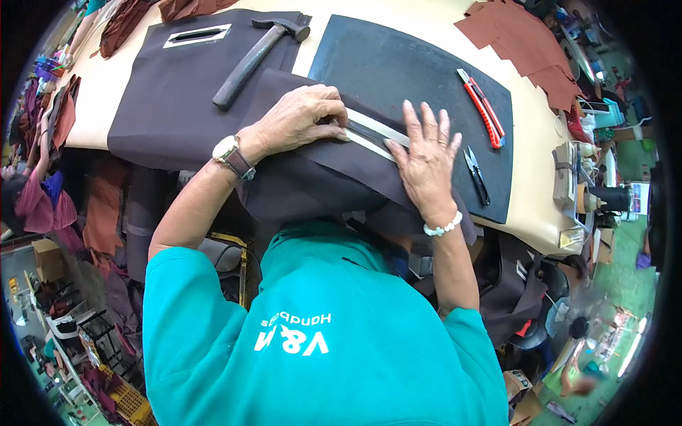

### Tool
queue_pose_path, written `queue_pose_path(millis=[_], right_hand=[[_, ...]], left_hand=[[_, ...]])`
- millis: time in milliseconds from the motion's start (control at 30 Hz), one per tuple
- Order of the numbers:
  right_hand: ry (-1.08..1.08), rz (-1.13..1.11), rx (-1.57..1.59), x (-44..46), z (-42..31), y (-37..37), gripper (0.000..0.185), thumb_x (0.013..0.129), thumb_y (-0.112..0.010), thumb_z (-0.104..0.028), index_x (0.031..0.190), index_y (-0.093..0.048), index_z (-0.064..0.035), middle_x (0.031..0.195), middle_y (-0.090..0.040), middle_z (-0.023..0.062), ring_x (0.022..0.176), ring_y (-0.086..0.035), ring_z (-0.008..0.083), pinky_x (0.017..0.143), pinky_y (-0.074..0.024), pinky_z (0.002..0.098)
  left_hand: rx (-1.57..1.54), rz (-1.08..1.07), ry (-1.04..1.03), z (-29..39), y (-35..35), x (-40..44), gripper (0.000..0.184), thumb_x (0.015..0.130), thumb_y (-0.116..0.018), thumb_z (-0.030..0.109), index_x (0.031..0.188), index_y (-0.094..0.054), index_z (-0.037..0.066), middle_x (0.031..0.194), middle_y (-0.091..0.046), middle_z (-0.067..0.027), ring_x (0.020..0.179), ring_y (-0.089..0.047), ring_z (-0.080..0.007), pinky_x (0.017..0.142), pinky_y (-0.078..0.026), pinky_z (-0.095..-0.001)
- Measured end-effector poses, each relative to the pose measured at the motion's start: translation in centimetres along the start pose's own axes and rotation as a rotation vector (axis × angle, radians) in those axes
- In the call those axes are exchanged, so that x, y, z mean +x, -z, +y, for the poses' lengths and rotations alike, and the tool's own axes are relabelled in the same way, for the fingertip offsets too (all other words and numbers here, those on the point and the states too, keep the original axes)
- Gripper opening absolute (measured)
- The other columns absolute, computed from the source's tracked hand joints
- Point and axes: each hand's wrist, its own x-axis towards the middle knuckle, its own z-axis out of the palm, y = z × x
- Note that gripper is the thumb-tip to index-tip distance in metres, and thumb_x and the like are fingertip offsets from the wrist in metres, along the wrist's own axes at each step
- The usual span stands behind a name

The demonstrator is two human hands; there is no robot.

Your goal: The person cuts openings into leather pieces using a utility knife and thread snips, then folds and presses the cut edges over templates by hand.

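A dark brown fabric panel [305, 184] lies over the table's front edge, with a slot framed by white strips [373, 126] across it. At the slot's left end, my left hand [302, 121] is closed, thumb and fingers pinching the fabric by the strips. My right hand [430, 160] rests flat with spread fingers on the slot's right end. Behind my left hand, a hammer [249, 64] lies on another dark panel [170, 92] that has a white-framed slot [197, 35]. To the right of my right hand are a red utility knife [482, 108] and small snips [477, 177].
A black cutting mat [405, 60] covers part of the cream table [533, 170]. Reddish-brown fabric pieces [522, 46] are stacked at the back right. More brown cloth [128, 28] lies at the back left. Dark material [511, 291] hangs below the table at right.
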Motion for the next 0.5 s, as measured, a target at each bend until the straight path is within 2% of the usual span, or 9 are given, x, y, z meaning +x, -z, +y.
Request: queue_pose_path(millis=[200,233,333,367,467,500], right_hand=[[0.056,0.023,0.105,3.0,-4.2,-2.4,0.056,0.084,-0.056,-0.038,0.134,-0.040,-0.0184,0.135,-0.037,0.0145,0.129,-0.026,0.0390,0.098,-0.0198,0.0659],[0.079,0.033,0.118,3.3,-4.5,-2.7,0.058,0.083,-0.057,-0.040,0.134,-0.040,-0.0183,0.136,-0.037,0.0150,0.129,-0.026,0.0392,0.097,-0.0193,0.0670],[0.106,0.026,0.162,3.4,-4.5,-2.7,0.061,0.082,-0.058,-0.042,0.135,-0.038,-0.0174,0.136,-0.037,0.0152,0.129,-0.026,0.0396,0.097,-0.0188,0.0673],[0.126,0.007,0.163,3.2,-4.2,-2.1,0.066,0.080,-0.060,-0.043,0.135,-0.037,-0.0148,0.136,-0.037,0.0149,0.129,-0.027,0.0391,0.098,-0.0183,0.0663],[0.188,-0.140,0.352,2.2,-2.4,-0.9,0.070,0.079,-0.062,-0.043,0.136,-0.035,-0.0114,0.136,-0.037,0.0153,0.128,-0.029,0.0388,0.098,-0.0182,0.0667],[0.217,-0.154,0.336,2.1,-1.9,-0.3,0.070,0.078,-0.064,-0.040,0.135,-0.036,-0.0089,0.133,-0.040,0.0178,0.125,-0.035,0.0367,0.100,-0.0248,0.0576]], left_hand=[[0.020,0.172,0.049,-0.1,-0.7,-0.8,0.035,0.070,-0.073,0.022,0.096,-0.057,0.005,0.085,-0.057,-0.0076,0.082,-0.056,-0.0235,0.072,-0.046,-0.0345],[0.047,0.158,0.056,-0.2,-0.8,-1.0,0.044,0.070,-0.073,0.024,0.106,-0.055,0.005,0.087,-0.057,-0.0088,0.083,-0.056,-0.0240,0.074,-0.046,-0.0347],[0.061,0.203,0.049,0.1,-0.8,-1.3,0.051,0.070,-0.073,0.025,0.113,-0.052,0.006,0.088,-0.057,-0.0088,0.083,-0.056,-0.0244,0.076,-0.046,-0.0352],[0.066,0.150,0.090,0.2,-0.7,-1.6,0.063,0.069,-0.074,0.028,0.122,-0.048,0.005,0.093,-0.058,-0.0097,0.088,-0.056,-0.0255,0.081,-0.045,-0.0357],[0.061,0.184,0.066,0.6,-0.7,-2.8,0.071,0.067,-0.075,0.031,0.126,-0.044,0.004,0.101,-0.058,-0.0107,0.094,-0.056,-0.0262,0.085,-0.044,-0.0361],[0.084,0.171,0.075,0.7,-0.9,-3.2,0.076,0.067,-0.075,0.033,0.128,-0.042,0.003,0.107,-0.058,-0.0109,0.100,-0.055,-0.0263,0.089,-0.042,-0.0364]])
